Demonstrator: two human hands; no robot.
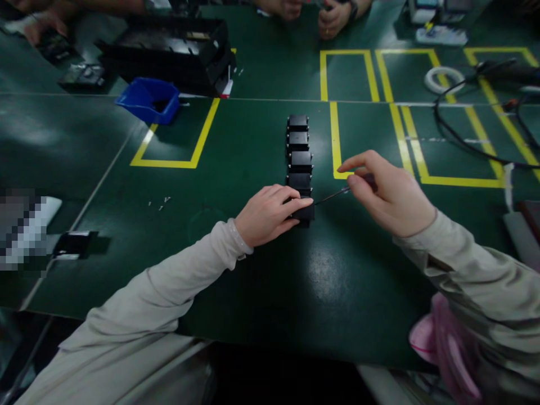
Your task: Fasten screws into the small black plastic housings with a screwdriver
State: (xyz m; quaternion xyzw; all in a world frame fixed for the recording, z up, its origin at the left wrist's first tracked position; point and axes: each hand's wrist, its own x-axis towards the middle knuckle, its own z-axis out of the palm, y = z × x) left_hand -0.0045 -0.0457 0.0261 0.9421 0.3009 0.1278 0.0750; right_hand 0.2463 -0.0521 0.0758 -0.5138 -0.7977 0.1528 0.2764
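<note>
A row of several small black blocks (299, 159) runs away from me, with small shiny screw heads along their sides. My left hand (270, 214) grips the nearest black block (304, 214) between thumb and fingers, down at the table. In my right hand (386, 194) is a thin-shafted screwdriver (333, 196), held between thumb and fingers; its handle is mostly hidden by the hand. The shaft points left, and its tip meets or nearly meets the right side of that nearest block, close to my left fingertip.
Loose small screws (161, 203) lie left of my left hand. Beyond them are a blue bin (149, 101) and stacked black trays (169, 50). At right, a black cable (455, 135) loops near a white tape roll (444, 80). Another person's hands (333, 19) are across the green table (253, 298).
</note>
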